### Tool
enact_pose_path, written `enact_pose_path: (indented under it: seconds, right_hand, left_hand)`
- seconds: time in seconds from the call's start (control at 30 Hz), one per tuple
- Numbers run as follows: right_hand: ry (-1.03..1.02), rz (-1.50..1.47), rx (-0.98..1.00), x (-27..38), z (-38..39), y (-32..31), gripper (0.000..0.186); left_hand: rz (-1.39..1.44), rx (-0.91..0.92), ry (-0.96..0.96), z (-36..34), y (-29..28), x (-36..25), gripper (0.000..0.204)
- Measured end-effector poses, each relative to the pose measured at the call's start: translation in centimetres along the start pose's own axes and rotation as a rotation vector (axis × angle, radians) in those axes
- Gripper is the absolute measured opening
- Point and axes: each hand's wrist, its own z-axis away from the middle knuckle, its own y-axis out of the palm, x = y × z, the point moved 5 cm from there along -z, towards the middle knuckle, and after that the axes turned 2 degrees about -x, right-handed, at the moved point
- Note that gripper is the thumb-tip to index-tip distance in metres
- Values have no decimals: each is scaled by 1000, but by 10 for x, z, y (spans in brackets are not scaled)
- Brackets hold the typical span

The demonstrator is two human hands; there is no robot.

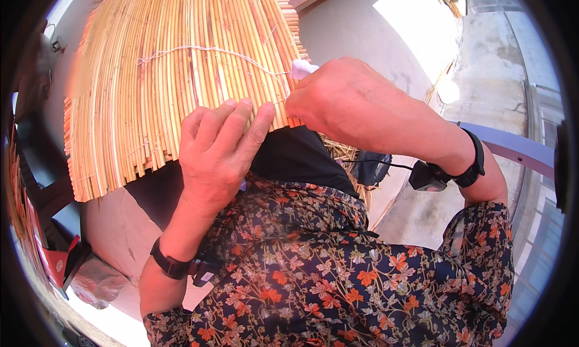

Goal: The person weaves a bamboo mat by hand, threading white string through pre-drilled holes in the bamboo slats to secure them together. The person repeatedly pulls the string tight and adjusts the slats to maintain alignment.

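A mat of yellow reed stalks [163, 75] lies across my lap, its stalks bound side by side. A thin white string [199, 49] runs across it from left to right. My left hand [217, 151] lies flat on the mat's near edge, fingers together, pressing the stalks. My right hand [344, 102] is closed at the mat's right edge, pinching the string where it ends. A small white object [303, 67] shows just above its knuckles. Both wrists carry black bands.
Pale concrete ground [386, 51] lies to the right, partly in bright sun. Loose straw [347, 151] lies under the mat's right side. A red and grey object [66, 262] sits low left. A blue-grey rail [518, 148] runs at right.
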Motion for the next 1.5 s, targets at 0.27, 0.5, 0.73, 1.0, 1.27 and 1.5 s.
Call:
enact_pose_path:
  seconds: [0.27, 0.5, 0.73, 1.0, 1.27, 1.5]
  right_hand:
    - [115, -136, 144, -18, 1, 19, 21]
    - [55, -180, 156, -15, -19, 0, 17]
    - [25, -316, 51, -3, -28, -42, 16]
    - [-166, -567, 78, 49, -35, -87, 19]
    - [-454, -682, 116, 132, -33, -108, 19]
    - [-547, -839, 336, 155, -28, -113, 18]
  left_hand:
    - [25, 24, 34, 6, 6, -1, 41]
    - [-64, 56, 105, 2, -10, 3, 47]
    - [-161, 11, 198, -20, -53, 15, 46]
    - [-314, -34, 166, -8, -134, -7, 44]
    - [-433, -22, -51, 36, -223, -78, 30]
    - [-403, 61, -143, 33, -259, -125, 28]
